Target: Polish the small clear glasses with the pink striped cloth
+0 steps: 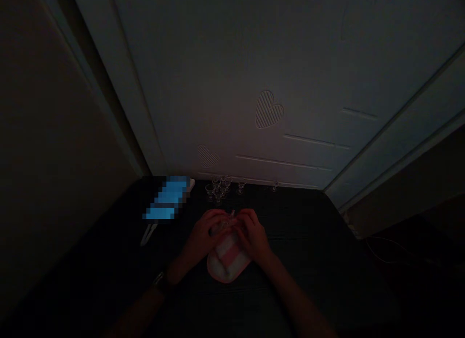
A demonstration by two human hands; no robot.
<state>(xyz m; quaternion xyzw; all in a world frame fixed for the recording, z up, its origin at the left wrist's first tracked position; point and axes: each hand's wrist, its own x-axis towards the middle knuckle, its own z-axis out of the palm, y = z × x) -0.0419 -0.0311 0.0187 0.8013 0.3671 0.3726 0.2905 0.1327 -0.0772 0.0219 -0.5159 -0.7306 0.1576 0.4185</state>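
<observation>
In the dim light, my left hand (203, 237) and my right hand (255, 235) meet over the dark table. Their fingers are curled around a small clear stemmed glass (222, 225), which seems to lie on its side; fingers hide much of it. Under both hands is a pink and white cloth (227, 270) with a rounded lower edge, lying on the tabletop. Beyond my fingertips, several small clear stemmed glasses (218, 189) stand in a cluster. One more glass (240, 187) stands just right of them, and another (274, 187) farther right.
A device with a blurred blue screen (169, 197) lies on the dark table (305, 260) at the left, with a pale strap (147, 234) by it. A white panel (218, 86) with carved hearts rises behind the table. A thin cable (381, 255) runs at the right.
</observation>
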